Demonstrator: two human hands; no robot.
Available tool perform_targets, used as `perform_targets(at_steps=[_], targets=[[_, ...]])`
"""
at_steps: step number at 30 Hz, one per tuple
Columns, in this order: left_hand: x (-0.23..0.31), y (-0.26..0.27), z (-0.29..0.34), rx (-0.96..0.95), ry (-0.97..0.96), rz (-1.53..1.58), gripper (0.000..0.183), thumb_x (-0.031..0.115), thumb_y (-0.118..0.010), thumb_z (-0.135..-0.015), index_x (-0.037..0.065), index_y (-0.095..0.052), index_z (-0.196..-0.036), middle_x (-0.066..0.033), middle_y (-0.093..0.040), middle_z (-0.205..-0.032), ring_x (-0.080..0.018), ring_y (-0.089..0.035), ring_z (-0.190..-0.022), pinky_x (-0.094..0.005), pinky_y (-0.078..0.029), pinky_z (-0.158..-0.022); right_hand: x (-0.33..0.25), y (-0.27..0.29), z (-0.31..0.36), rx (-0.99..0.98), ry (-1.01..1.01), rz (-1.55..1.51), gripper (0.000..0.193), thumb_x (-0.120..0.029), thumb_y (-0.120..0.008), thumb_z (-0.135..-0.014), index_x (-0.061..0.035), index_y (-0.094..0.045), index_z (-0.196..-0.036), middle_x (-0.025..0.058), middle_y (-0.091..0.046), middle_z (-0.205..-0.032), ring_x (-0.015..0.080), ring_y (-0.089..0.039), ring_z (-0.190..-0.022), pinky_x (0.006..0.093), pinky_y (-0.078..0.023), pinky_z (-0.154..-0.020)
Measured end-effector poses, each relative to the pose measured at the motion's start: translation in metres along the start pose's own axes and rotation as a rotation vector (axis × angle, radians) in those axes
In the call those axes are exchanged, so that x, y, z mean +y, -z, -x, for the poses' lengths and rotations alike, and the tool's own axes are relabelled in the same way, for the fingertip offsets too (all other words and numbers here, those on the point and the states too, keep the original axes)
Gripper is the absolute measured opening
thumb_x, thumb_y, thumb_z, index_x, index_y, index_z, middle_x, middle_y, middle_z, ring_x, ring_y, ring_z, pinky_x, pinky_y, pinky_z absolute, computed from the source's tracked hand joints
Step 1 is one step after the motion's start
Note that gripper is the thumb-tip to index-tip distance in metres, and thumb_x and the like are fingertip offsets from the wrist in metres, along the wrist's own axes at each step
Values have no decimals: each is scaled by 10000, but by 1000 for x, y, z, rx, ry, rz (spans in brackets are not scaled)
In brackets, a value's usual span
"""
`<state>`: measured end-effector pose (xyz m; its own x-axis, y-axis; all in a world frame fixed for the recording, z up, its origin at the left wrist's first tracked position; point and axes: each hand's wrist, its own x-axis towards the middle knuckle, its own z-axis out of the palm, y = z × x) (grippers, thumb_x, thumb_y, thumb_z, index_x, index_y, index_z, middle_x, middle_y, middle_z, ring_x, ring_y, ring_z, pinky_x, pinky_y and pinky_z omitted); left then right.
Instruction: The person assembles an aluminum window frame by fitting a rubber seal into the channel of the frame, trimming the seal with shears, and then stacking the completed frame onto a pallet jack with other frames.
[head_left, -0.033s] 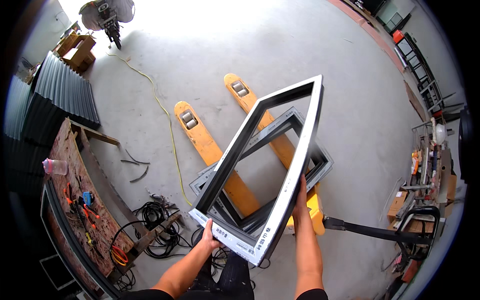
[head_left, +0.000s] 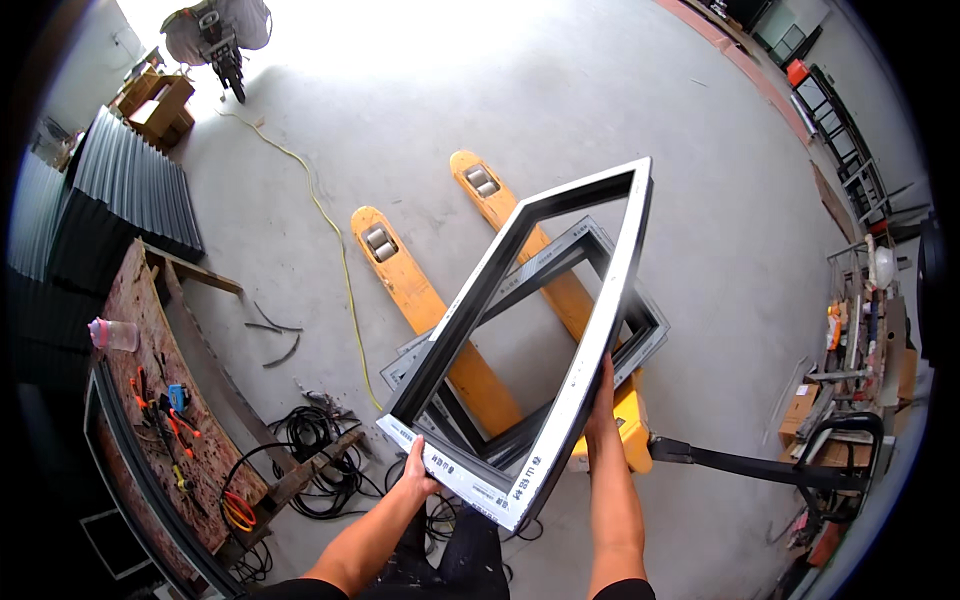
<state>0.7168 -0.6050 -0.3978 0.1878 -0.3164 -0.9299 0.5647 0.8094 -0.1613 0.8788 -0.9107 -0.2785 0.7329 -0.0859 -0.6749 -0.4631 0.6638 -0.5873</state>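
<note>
A rectangular window frame (head_left: 578,385), with a white printed film on its outer face and black inner edges, is tilted up in front of me. My left hand (head_left: 415,478) grips its near left edge, thumb on top of the profile. Partway along the long right side, my right hand (head_left: 602,398) closes around the profile from outside, its fingers mostly hidden. Below lie similar frames (head_left: 548,255), stacked askew across the orange forks of a pallet jack (head_left: 402,285). The held frame partly covers them.
The jack's black handle (head_left: 740,458) stretches right. On the left, a worn workbench (head_left: 215,505) carries hand tools, a blue tape measure (head_left: 177,397) and a pink-lidded bottle (head_left: 115,335). Black cables (head_left: 318,440) coil by my feet; a yellow cord (head_left: 335,240) crosses the floor. Shelving and boxes (head_left: 797,408) line the right.
The held frame's far corner has shifted very slightly right and down in the picture. Both hands keep the same grip.
</note>
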Motion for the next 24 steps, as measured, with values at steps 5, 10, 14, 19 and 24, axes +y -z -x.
perform_targets(at_steps=[5,10,14,19,24], targets=[[25,-26,-27,-30,-145,-126,646,565,-509,-881,58,-494,-1281,-163,-530,-1304,-391,-479,-1207,-624,-299,-1030,10,55,-29,64,22,-182,547,-633,-388,-893,-123,-574,-959,49,-572,-765,192,-590,-694,335,-509,-610],[29,-48,-39,64,-208,-227,591,549,-551,-866,61,-566,-1199,-155,-593,-1221,-372,-544,-1120,-596,-364,-992,43,119,-49,70,77,-300,578,-669,-351,-877,-134,-561,-816,55,-549,-635,224,-585,-601,359,-500,-553],[26,-22,-78,56,-263,-229,515,526,-559,-868,76,-621,-1110,-122,-657,-1089,-338,-611,-990,-546,-441,-930,70,150,-54,81,62,-349,590,-687,-367,-867,-132,-564,-822,50,-546,-645,214,-560,-591,357,-483,-554],[17,-57,-68,57,-255,-255,477,510,-568,-870,92,-632,-1090,-107,-669,-1051,-320,-624,-963,-529,-457,-916,62,152,-66,174,65,-327,612,-709,-363,-858,-132,-567,-837,55,-564,-650,213,-589,-611,356,-502,-570],[32,-27,-87,37,-256,-180,487,491,-570,-877,56,-625,-1090,-128,-679,-1005,-317,-656,-887,-493,-522,-845,17,71,-52,83,98,-293,501,-502,-506,-923,-37,-594,-1088,55,-617,-851,133,-602,-732,245,-500,-673]])
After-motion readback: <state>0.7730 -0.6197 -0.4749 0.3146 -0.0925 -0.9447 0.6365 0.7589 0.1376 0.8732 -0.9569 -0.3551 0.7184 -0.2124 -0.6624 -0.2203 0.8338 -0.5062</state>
